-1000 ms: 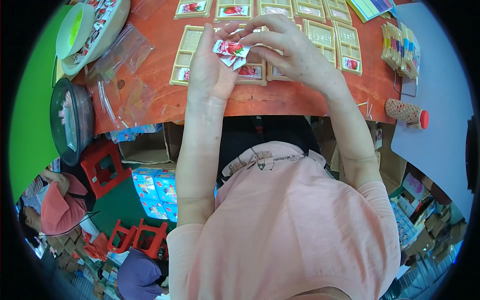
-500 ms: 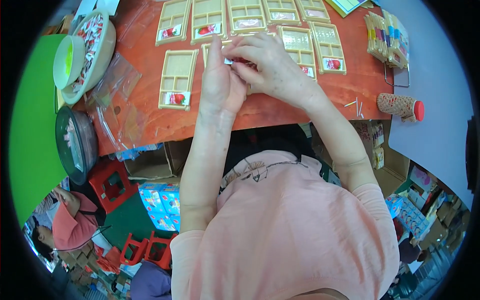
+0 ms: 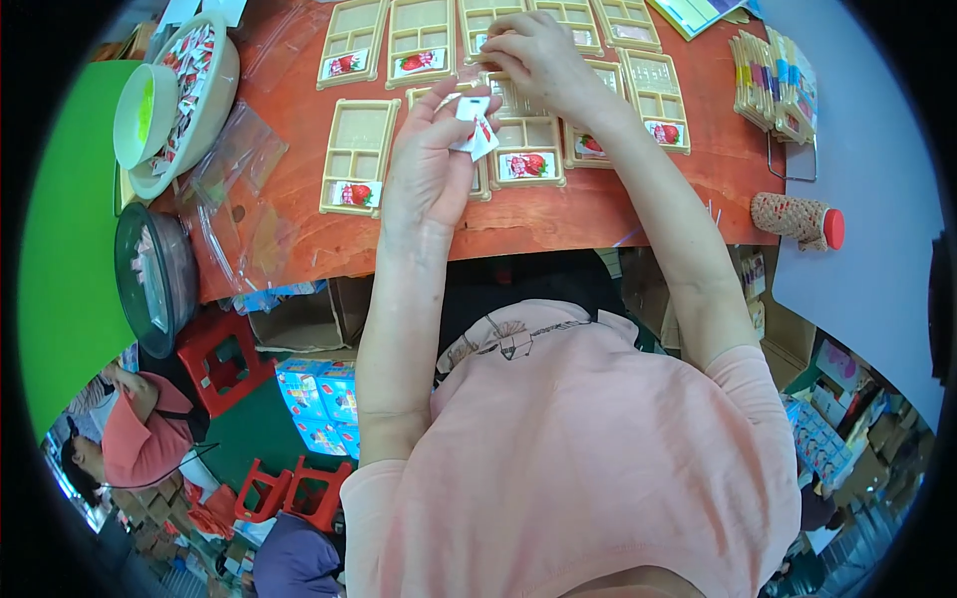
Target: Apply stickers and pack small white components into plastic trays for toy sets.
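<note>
The left hand (image 3: 431,164) is held above the near edge of the table (image 3: 558,214), fingers half curled, and a small bunch of sachets (image 3: 475,128) — white with red print — is pinched between thumb and fingertips. The bunch sits over the middle trays, fanned slightly, its long axis running roughly from the fingertips up and to the right. The right hand (image 3: 533,52) is laid palm down on a tray (image 3: 518,100) farther back, fingers bent, fingertips pressed into a compartment; whether a sachet is gripped beneath them cannot be told. Cream compartment trays are set out in two rows across the orange table. The left tray (image 3: 357,154) holds one sachet in its lowest compartment, the other compartments bare; the tray by the left hand (image 3: 526,149) holds one likewise. The back-row trays (image 3: 351,52) also carry one sachet each in a near compartment. At far left a bowl (image 3: 214,95) is filled with loose sachets, and a smaller white bowl (image 3: 145,112) is rested on its rim. A dark lidded tub (image 3: 150,274) stands at the table's left edge — its contents are unclear. Finished trays (image 3: 773,85) are stacked on edge at right.
</note>
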The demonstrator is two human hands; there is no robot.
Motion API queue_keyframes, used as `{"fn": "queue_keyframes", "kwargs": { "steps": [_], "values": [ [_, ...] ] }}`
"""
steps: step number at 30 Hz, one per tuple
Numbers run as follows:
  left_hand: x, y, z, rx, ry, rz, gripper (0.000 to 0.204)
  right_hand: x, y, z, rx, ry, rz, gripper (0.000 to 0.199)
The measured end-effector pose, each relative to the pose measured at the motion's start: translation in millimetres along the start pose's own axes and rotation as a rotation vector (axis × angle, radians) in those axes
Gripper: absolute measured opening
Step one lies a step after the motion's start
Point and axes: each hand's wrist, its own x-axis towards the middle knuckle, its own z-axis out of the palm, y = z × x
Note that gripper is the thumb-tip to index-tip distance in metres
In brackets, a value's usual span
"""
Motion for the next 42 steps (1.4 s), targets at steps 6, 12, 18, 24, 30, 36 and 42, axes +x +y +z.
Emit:
{"fn": "queue_keyframes", "kwargs": {
  "steps": [6, 12, 18, 24, 30, 36, 42],
  "values": [
    [2, 0, 4, 0.201, -0.086, 0.053, 0.059, -41, -31, -57, 0.749, -0.057, 0.232, 0.025],
    [8, -21, 23, 0.376, -0.266, 0.231, 0.078, -48, -27, -75, 0.86, -0.079, 0.446, 0.043],
    [13, -33, 33, 0.489, -0.313, 0.303, 0.082, -56, -16, -83, 1.089, -0.242, 0.504, 0.03],
    [16, -33, 22, 0.435, -0.011, 0.133, 0.058, -60, 15, -81, 0.722, -0.027, 0.468, 0.02],
    [19, -21, 26, 0.059, -0.01, -0.013, 0.052, -29, 66, -52, 0.324, 0.524, -0.225, 0.012],
    [29, -23, 31, 0.021, 0.02, 0.117, 0.055, -45, 55, -60, -0.295, 0.213, -0.153, 0.028],
    [43, -47, 61, 0.109, 0.082, 0.199, 0.053, -65, -9, -92, 0.799, -0.036, 0.413, 0.03]
  ]
}}
